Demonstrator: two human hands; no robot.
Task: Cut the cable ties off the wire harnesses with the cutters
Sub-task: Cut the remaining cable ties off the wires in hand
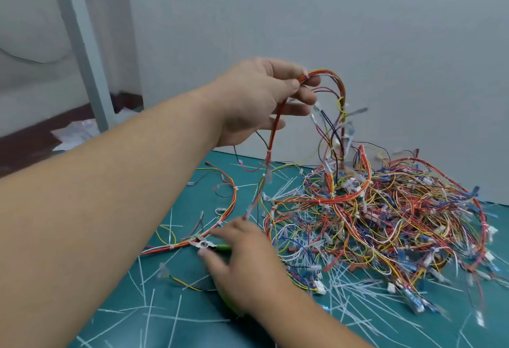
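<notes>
My left hand (259, 99) is raised above the table and grips a red and orange wire harness (327, 77) near a white cable tie; the harness arches over and hangs down into the pile. My right hand (242, 267) lies low on the green mat over the green-handled cutters (205, 244), whose metal jaws stick out to the left by another harness (220, 223) lying flat. Whether its fingers close round the handles is blurred. A big tangled pile of harnesses (385, 223) covers the mat to the right.
Cut white cable ties (154, 309) litter the green cutting mat (115, 328). A grey wall (358, 44) stands close behind the pile. A grey metal frame post (80, 44) and plastic bags on the floor are at the left.
</notes>
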